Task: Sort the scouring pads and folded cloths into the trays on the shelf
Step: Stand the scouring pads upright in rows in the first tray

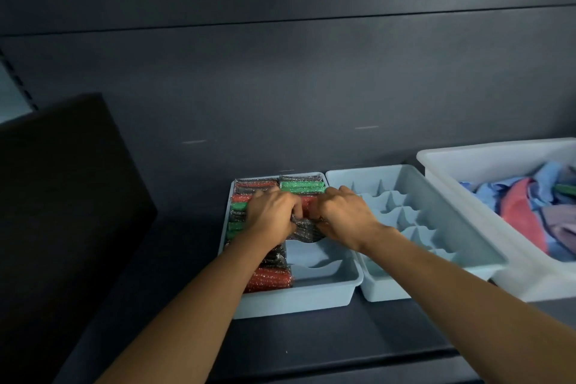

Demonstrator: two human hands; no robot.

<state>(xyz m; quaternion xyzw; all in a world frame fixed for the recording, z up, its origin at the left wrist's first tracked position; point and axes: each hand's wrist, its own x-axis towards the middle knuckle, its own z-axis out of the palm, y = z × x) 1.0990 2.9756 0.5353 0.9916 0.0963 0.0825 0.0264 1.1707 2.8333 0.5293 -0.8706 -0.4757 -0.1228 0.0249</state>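
Note:
A pale blue divided tray (324, 288) on the dark shelf holds several red, green and dark glittery scouring pads in its left column and far slots. My left hand (272, 212) and my right hand (343, 212) meet over the tray's right column. Together they grip a dark silvery scouring pad (305, 229) and hold it down in a slot. The two nearest slots of the right column hold nothing. A second pale blue tray (436, 246) to the right has bare dividers. Folded cloths (530, 206) in blue, pink and mauve lie in a white bin (467, 165).
A large black box (62, 212) stands at the left on the shelf. The white bin overlaps the second tray's right edge. A dark back panel (280, 87) rises behind the trays. The shelf's front edge (343, 362) runs below the trays.

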